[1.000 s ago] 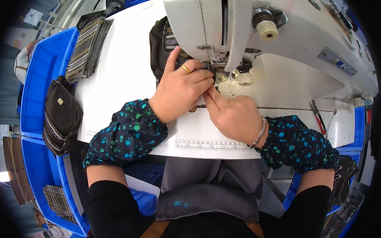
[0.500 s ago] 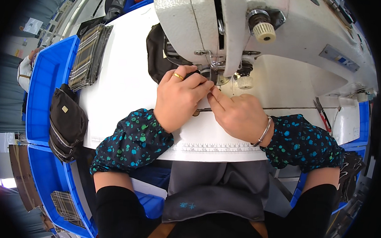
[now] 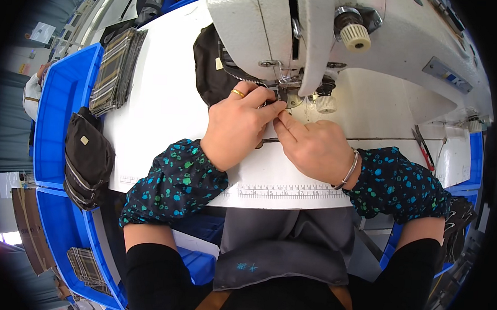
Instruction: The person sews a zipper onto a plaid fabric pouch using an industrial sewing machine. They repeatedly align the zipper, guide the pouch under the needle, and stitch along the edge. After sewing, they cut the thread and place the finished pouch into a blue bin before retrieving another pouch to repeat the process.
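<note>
A dark brown fabric bag (image 3: 210, 70) with a metal zipper (image 3: 241, 74) and a small pale label lies on the white table, its right end under the presser foot of the white sewing machine (image 3: 370, 38). My left hand (image 3: 236, 121), a ring on one finger, is closed on the bag's zipper edge just in front of the foot. Beside it my right hand (image 3: 315, 149), with a bangle at the wrist, pinches the same edge. Their fingertips meet, and the fabric between them is mostly hidden.
A stack of plaid fabric pieces (image 3: 116, 69) and another dark bag (image 3: 87, 156) lie at the table's left, beside blue bins (image 3: 64, 119). Red-handled snips (image 3: 424, 149) rest on the right. A printed ruler (image 3: 291, 192) runs along the front edge. Farther left, another person (image 3: 32, 95) is partly visible.
The picture has shifted slightly. Both hands stay together by the presser foot with fingers closed. More of the bag's zipper shows above my left hand.
</note>
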